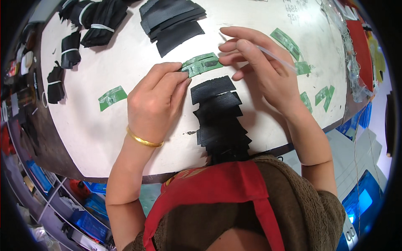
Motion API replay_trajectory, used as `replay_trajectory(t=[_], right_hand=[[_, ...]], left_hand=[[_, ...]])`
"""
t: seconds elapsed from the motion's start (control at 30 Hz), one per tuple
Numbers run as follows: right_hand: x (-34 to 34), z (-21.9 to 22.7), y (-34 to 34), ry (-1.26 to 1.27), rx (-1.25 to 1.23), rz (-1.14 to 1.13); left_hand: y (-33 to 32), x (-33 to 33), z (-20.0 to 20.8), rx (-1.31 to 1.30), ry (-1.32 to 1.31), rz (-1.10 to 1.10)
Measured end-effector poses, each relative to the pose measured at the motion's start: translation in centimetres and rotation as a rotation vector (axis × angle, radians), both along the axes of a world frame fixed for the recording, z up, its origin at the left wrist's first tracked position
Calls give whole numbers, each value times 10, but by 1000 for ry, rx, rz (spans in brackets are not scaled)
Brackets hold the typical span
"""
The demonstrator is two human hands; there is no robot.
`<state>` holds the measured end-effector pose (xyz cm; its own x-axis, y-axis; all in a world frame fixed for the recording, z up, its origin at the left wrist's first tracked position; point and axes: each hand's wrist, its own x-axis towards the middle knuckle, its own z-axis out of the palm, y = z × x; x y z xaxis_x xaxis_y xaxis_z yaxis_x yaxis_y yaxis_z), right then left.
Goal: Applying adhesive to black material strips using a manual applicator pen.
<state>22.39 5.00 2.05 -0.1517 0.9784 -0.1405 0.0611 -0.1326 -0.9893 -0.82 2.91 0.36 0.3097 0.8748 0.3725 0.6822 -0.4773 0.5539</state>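
My left hand [153, 98], with a gold bangle at the wrist, pinches the left end of a green slotted strip [203, 65], which looks like a template. A dark patch shows through its slot. My right hand [268, 71] is at the strip's right end, fingers bent and partly spread. A slim whitish stick [276, 57], possibly a pen, runs between its thumb and fingers. Below the green strip, overlapping black leather-like pieces [220, 111] form a column reaching toward my red apron. More black pieces [173, 21] are stacked above it.
Bundles of black pieces [98, 27] tied with white bands are at the far left of the white table [96, 142]. Other green strips lie left [112, 98] and right [287, 42]. A red object [358, 54] and clear plastic line the right edge; shelves [54, 196] are lower left.
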Motion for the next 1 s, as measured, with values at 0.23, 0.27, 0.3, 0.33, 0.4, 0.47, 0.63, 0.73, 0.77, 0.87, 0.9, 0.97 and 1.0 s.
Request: replay_trajectory(t=[0.23,0.27,0.3,0.33,0.4,0.47,0.63,0.73,0.77,0.87,0.9,0.97,1.0], right_hand=[[-20,-5,17,-485,551,360],[-30,-8,19,-485,604,346],[-31,-7,19,-483,605,351],[-33,-7,20,-553,637,316],[-31,-1,20,-620,670,288],[-19,9,18,-861,674,208],[-26,-1,9,-492,613,207],[-30,-7,9,-652,789,228],[-29,-7,7,-649,792,231],[-22,-5,4,-605,779,228],[-18,-5,5,-542,675,182],[-17,-6,6,-481,570,134],[-18,-6,6,-537,597,138]], left_hand=[[1,1,1,-23,-22,-15],[1,1,0,-5,-26,-18],[1,1,1,-5,-26,-14],[1,1,2,-13,-30,-15],[0,1,2,-23,-36,-8],[0,1,0,-4,-48,-13],[1,1,3,-34,-22,-29],[1,1,0,-10,-35,-24],[1,1,0,-7,-47,-26],[2,1,0,11,-42,-40],[2,2,0,10,-43,-42],[2,2,2,-12,-28,-42],[3,2,2,-13,-29,-46]])
